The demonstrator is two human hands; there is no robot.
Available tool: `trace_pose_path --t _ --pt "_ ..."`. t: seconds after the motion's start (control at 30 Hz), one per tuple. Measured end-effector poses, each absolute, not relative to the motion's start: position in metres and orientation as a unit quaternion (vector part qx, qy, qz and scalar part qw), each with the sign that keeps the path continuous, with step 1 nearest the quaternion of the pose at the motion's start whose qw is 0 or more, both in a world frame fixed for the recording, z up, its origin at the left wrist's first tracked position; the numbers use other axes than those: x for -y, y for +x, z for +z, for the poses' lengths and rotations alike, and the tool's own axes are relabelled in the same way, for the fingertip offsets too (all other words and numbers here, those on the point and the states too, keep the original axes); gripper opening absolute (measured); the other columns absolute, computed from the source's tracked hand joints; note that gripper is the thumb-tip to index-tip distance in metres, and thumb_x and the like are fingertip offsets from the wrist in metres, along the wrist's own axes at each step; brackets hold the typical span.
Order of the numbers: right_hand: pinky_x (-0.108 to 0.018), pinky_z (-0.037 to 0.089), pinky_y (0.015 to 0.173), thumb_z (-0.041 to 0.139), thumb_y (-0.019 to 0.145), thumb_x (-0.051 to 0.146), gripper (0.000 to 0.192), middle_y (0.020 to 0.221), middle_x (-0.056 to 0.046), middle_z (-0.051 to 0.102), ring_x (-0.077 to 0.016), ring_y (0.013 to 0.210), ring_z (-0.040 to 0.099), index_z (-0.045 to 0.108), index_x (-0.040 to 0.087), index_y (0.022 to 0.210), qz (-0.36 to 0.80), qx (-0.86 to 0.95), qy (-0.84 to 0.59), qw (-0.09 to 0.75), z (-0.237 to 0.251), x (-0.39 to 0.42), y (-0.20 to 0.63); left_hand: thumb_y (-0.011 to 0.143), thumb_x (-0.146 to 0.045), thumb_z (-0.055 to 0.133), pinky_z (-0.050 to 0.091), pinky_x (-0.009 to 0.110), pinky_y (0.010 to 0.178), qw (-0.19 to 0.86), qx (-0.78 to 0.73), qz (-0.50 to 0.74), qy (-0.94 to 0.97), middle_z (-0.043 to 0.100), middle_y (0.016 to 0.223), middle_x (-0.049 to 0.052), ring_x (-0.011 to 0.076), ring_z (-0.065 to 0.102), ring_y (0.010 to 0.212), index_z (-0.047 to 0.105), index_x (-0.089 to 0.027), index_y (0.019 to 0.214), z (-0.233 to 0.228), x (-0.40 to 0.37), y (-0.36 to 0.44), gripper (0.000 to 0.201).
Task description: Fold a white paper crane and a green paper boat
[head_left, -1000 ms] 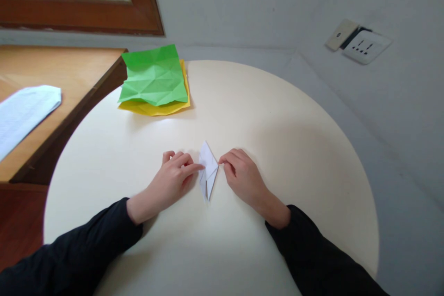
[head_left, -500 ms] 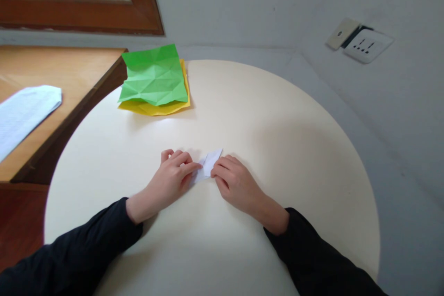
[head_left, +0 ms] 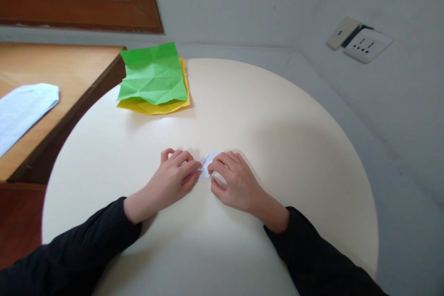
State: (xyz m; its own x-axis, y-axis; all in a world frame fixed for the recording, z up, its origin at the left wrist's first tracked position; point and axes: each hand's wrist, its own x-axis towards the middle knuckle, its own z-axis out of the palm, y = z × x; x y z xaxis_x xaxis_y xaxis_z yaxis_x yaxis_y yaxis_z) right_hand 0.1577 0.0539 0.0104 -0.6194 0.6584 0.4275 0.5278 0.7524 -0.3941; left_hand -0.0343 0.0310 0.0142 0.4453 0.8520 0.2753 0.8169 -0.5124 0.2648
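Your left hand [head_left: 173,178] and right hand [head_left: 234,180] meet near the middle of the round table [head_left: 284,115], and between them lies a small folded white paper [head_left: 207,165]. Most of it is hidden under your fingers; only a short strip shows in the gap, so its shape can't be made out here. Your left fingertips press down on its left edge, which pins it flat to the tabletop so it cannot slide. Your right fingers curl over its right part, tips down on the sheet, and they seem to be flattening a fold against the hard surface, though the crease itself is covered. Neither hand is closed round the paper: both lie on top of it, fingers bent and bearing down, with the paper trapped between fingers and table, not lifted.

Both forearms, in dark sleeves [head_left: 86,245], rest on the table, which steadies the hands for fine pressure.

Well away, at the far left edge of the table, a creased green sheet [head_left: 152,74] lies on a yellow sheet [head_left: 152,107], stacked out of the way of your hands but within reach. Beside the table stands a wooden desk [head_left: 52,69] with a white printed paper [head_left: 22,111] on it. A window frame [head_left: 79,9] sits above, and a wall socket [head_left: 364,44] is on the right wall
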Motion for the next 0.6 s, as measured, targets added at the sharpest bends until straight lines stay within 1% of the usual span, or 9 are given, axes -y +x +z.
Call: trace_pose_path --t 0.1,0.23,0.4,0.53,0.6 --pt "-0.034 0.037 0.076 0.06 0.075 0.012 0.017 0.092 -0.005 0.063 -0.0199 0.087 0.054 0.059 0.02 0.09 0.123 0.891 -0.322 0.296 0.007 -0.057 0.159 0.087 -0.022 0.047 0.029 0.039 0.081 0.053 -0.484 0.18 0.855 0.059 0.081 0.003 0.0181 0.052 0.079 0.062 -0.02 0.091 0.014 -0.031 -0.036 0.016" --pt "-0.032 0.036 0.076 0.062 0.081 0.016 0.005 0.086 -0.002 0.065 -0.0176 0.083 0.055 0.062 0.021 0.082 0.136 0.894 -0.303 0.301 0.001 -0.062 0.161 0.087 -0.024 0.046 0.029 0.04 0.082 0.068 -0.478 0.166 0.86 0.059 0.085 0.004 0.0187 0.051 0.081 0.061 -0.02 0.095 0.015 -0.032 -0.039 0.017" --pt "-0.031 0.035 0.074 0.059 0.085 0.018 0.01 0.082 -0.001 0.065 -0.0163 0.081 0.054 0.063 0.021 0.077 0.139 0.894 -0.287 0.314 -0.004 -0.067 0.162 0.086 -0.024 0.047 0.029 0.04 0.083 0.096 -0.476 0.17 0.858 0.059 0.087 0.004 0.0193 0.052 0.083 0.06 -0.021 0.097 0.016 -0.034 -0.041 0.017" --pt "-0.031 0.034 0.074 0.056 0.087 0.017 0.013 0.082 -0.001 0.065 -0.016 0.08 0.053 0.063 0.021 0.076 0.147 0.897 -0.289 0.3 -0.002 -0.069 0.16 0.087 -0.031 0.05 0.029 0.042 0.084 0.109 -0.472 0.176 0.857 0.058 0.088 0.005 0.0205 0.052 0.085 0.062 -0.021 0.098 0.017 -0.034 -0.042 0.019" --pt "-0.031 0.034 0.074 0.055 0.088 0.016 0.014 0.081 -0.001 0.065 -0.016 0.079 0.053 0.062 0.02 0.076 0.15 0.9 -0.29 0.289 0.0 -0.069 0.159 0.087 -0.031 0.049 0.029 0.042 0.085 0.108 -0.472 0.178 0.857 0.058 0.088 0.005 0.0202 0.052 0.085 0.062 -0.022 0.098 0.016 -0.034 -0.042 0.02"
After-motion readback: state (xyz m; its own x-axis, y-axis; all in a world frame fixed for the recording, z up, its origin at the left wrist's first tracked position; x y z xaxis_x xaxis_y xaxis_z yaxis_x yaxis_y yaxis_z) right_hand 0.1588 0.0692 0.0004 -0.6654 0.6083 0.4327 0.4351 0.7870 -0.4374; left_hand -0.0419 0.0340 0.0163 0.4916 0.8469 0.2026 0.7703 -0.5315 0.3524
